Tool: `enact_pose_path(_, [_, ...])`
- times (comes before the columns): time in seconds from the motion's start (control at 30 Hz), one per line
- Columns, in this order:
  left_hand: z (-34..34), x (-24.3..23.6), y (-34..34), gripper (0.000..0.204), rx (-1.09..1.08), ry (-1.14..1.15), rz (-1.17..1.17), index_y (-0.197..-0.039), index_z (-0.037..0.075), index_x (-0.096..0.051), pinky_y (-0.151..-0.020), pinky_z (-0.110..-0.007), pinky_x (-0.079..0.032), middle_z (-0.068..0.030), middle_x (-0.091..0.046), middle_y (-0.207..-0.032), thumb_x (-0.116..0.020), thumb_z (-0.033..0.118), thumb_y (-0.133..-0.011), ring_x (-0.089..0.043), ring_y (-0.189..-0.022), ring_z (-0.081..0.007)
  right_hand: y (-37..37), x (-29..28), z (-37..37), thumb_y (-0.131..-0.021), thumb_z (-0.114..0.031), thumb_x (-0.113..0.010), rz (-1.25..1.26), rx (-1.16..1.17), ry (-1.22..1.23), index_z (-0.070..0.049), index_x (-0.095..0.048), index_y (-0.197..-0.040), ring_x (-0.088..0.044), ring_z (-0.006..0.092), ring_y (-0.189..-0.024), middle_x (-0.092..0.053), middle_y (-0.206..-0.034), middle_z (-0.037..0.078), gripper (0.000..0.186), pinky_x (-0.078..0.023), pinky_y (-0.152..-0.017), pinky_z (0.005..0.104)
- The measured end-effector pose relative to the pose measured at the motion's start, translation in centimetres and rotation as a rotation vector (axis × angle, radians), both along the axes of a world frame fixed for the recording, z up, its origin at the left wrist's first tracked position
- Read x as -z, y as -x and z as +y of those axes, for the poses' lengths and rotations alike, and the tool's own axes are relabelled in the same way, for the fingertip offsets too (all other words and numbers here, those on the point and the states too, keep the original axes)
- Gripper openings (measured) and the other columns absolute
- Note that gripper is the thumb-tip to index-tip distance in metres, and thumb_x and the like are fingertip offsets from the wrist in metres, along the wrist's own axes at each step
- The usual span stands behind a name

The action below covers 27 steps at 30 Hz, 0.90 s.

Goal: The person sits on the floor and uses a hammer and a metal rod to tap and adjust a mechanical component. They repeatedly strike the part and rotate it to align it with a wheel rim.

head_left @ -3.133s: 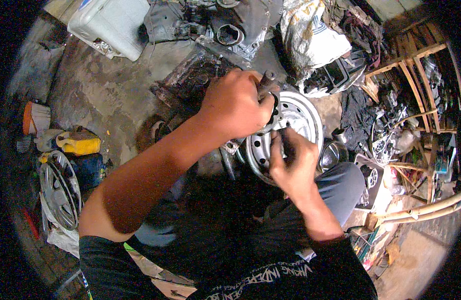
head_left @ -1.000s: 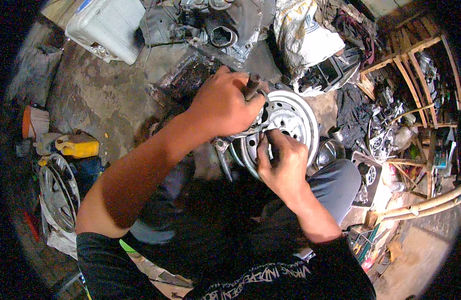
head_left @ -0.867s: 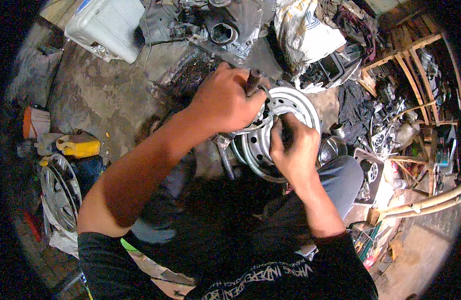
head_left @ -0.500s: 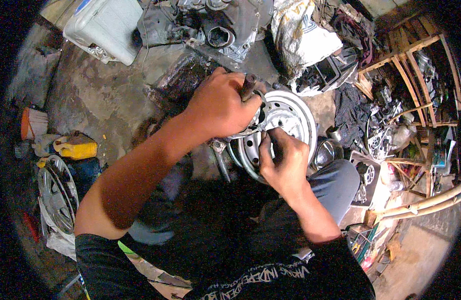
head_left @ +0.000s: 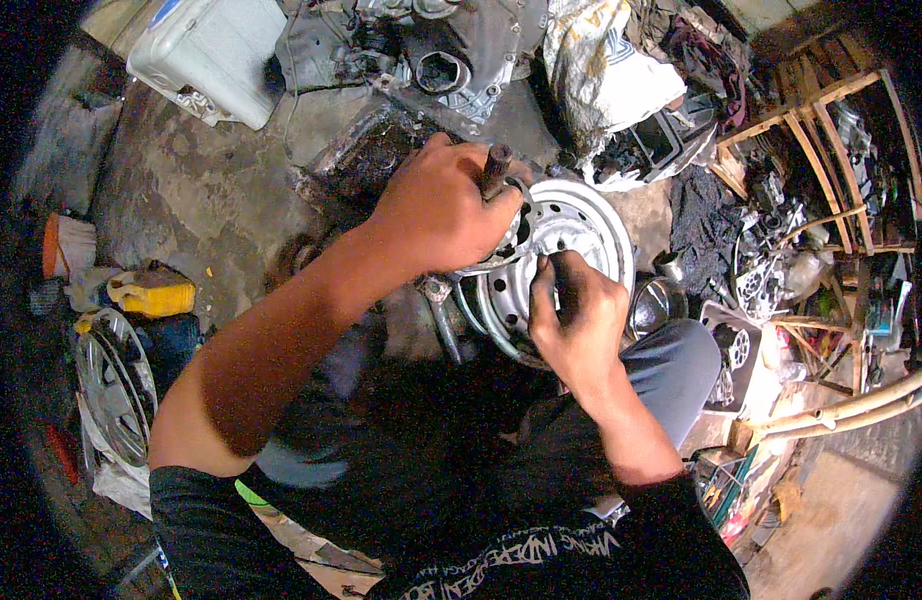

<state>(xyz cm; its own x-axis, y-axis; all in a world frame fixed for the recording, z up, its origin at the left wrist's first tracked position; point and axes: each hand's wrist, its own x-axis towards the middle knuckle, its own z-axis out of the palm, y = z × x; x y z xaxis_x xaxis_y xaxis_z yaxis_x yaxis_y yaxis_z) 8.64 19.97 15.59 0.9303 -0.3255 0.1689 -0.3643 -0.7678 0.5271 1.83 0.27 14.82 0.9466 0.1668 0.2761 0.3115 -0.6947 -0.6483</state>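
The landmark is the silver wheel rim, lying beyond the person's knees. The item handled, a shafted metal part, is above the rim's left side, its dark stub pointing upward. The left hand is closed around this part, thumb curled beside the stub. The right hand is over the rim's near side, fingers bent and fingertips darkened; whether it pinches anything small cannot be determined. A rod with an eyed end is left of the rim; any connection to the part is not visible. A round shiny bowl-like piece is just right of the rim.

Assessment: the part is judged heavy for its bulk, rigid and not fragile. Grime suggests an oily, slippery surface. The stub and the body directly beneath it appear the soundest hold; plate edges may be sharp.
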Motion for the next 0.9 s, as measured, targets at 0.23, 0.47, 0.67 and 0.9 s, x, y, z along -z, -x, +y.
enact_pose_path(0.23, [-0.3,-0.4,-0.4,0.028,-0.054,0.046,0.098,-0.115,0.015,-0.076,-0.107,-0.044,-0.046,-0.0122,-0.071,-0.123,-0.063,0.018,-0.090,-0.063,-0.117,-0.0359,-0.2,-0.3,0.2,-0.084,-0.005,-0.070,-0.034,0.005,0.040,-0.001,-0.059,-0.077,-0.063,0.0411,-0.057,-0.062,-0.063,0.022,0.013,-0.049,-0.054,0.0488])
enact_pose_path(0.47, [-0.4,-0.5,0.0,0.027,-0.133,0.093,0.127,-0.113,0.014,-0.076,-0.103,-0.044,-0.048,-0.0186,-0.073,-0.113,-0.064,0.019,-0.089,-0.066,-0.109,-0.0392,0.2,0.1,0.8,-0.084,-0.006,-0.070,-0.058,-0.021,0.009,-0.002,-0.060,-0.080,-0.064,0.0392,-0.058,-0.061,-0.064,0.020,0.011,-0.049,-0.054,0.0491])
enact_pose_path(0.67, [-0.4,-0.6,-0.3,0.025,-0.043,0.140,0.027,-0.109,0.013,-0.077,-0.098,-0.045,-0.051,-0.0179,-0.073,-0.110,-0.065,0.018,-0.088,-0.067,-0.104,-0.0395,1.7,0.0,2.3,-0.081,-0.010,-0.072,-0.050,-0.130,0.051,-0.002,-0.062,-0.087,-0.064,0.0382,-0.058,-0.061,-0.064,0.019,0.014,-0.051,-0.054,0.0487])
enact_pose_path(0.9, [0.2,1.6,-0.5,0.024,-0.011,0.061,-0.184,-0.109,0.012,-0.076,-0.090,-0.048,-0.051,-0.0171,-0.073,-0.105,-0.066,0.016,-0.088,-0.066,-0.097,-0.0405,1.3,0.9,2.3,-0.082,-0.011,-0.072,-0.114,-0.067,0.062,-0.002,-0.062,-0.086,-0.064,0.0381,-0.056,-0.062,-0.064,0.019,0.014,-0.051,-0.054,0.0478])
